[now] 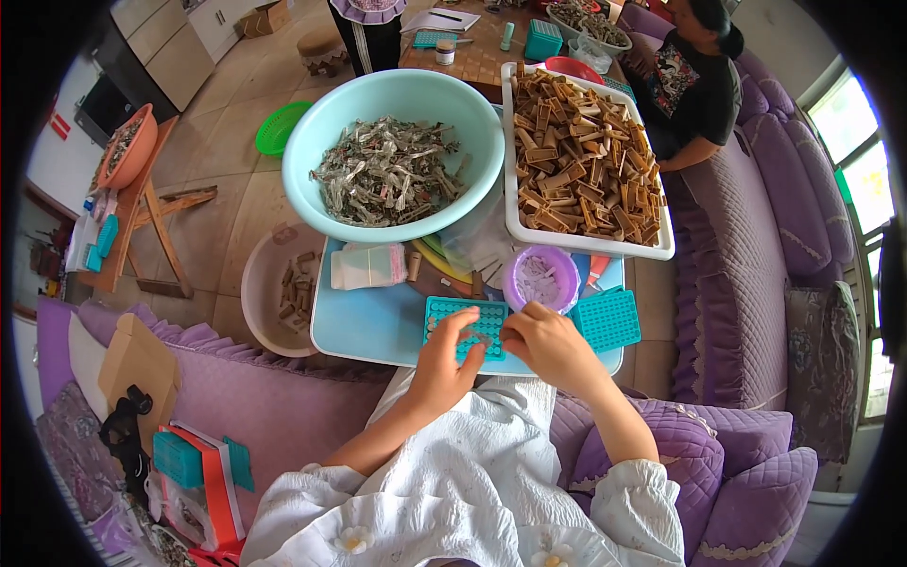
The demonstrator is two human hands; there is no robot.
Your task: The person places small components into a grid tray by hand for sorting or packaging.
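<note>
A purple sofa (246,406) is spread widest, and against it a blue-topped table (373,321) is drawn up close to the lap, presumably so that everything can be reached from the seat. At its far side a pale turquoise basin (302,189) is heaped with grey crinkled strips (383,175); beside it a white tray (511,151) is piled with brown pieces (586,161), both likely kept back so that the near edge is left for the hands. A beige tub (257,283) is set on the floor to the left, where table room is spared. A purple bowl (512,279) of small white bits (537,277) is placed just beyond the right hand (548,345), probably for short reaches. A teal pegboard-like tray (428,321) is laid flat under both hands, at the table's near edge. By the left hand (446,354) its thumb and forefinger are held apart, perhaps to steady the spot. The right fingertips are drawn together; whether anything is clamped by them cannot be told. Between the hands, over the tray, a small clear scrap (484,340) is seen, its shape blurred.
</note>
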